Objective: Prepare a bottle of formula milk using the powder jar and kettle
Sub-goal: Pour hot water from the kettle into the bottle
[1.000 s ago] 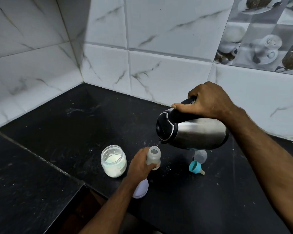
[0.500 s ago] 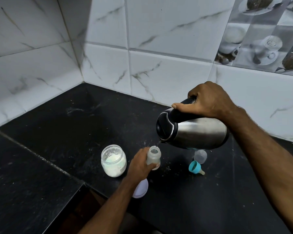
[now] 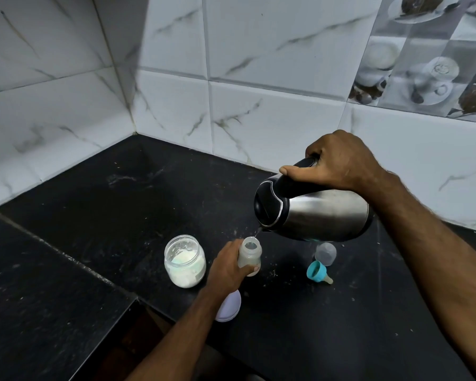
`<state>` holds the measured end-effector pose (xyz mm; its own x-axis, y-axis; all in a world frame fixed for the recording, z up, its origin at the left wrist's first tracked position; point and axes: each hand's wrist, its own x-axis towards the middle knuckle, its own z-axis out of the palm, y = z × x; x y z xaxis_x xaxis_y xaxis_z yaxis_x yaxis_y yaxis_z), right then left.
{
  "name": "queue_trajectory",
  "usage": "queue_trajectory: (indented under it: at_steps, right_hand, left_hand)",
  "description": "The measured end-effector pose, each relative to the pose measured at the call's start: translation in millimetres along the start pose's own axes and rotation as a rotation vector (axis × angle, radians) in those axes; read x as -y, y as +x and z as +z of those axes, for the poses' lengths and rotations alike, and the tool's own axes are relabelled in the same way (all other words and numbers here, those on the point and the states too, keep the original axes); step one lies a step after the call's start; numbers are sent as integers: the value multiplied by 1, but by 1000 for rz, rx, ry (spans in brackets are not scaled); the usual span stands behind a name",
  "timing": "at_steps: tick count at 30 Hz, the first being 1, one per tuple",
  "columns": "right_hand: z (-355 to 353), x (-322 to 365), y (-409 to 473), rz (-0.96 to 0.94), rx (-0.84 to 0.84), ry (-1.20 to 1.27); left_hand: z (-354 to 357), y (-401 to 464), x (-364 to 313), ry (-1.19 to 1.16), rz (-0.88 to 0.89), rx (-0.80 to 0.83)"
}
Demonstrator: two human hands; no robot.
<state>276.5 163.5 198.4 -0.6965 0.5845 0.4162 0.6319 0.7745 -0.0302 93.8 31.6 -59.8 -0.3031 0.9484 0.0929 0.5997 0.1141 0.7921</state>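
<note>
Kettle (image 3: 313, 213) — one; bottle (image 3: 249, 255) — one

My left hand (image 3: 227, 266) hides pt of the bottle (image 3: 250, 255); white lid (image 3: 230, 307) half under my forearm; kettle (image 3: 313, 213) handle mostly covered by right hand (image 3: 338, 163).

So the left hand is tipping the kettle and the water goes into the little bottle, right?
Not quite. The head view shows the right hand tipping the kettle. The left hand holds the little bottle steady on the counter. The rest is right: the water goes into the bottle.
</note>
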Motion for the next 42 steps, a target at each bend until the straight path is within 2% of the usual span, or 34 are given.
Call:
queue_trajectory:
  at_steps: [42]
  right_hand:
    - [-4,4,1,0,17,-4]
  left_hand:
    - [-1,-1,-2,10,-4,-5]
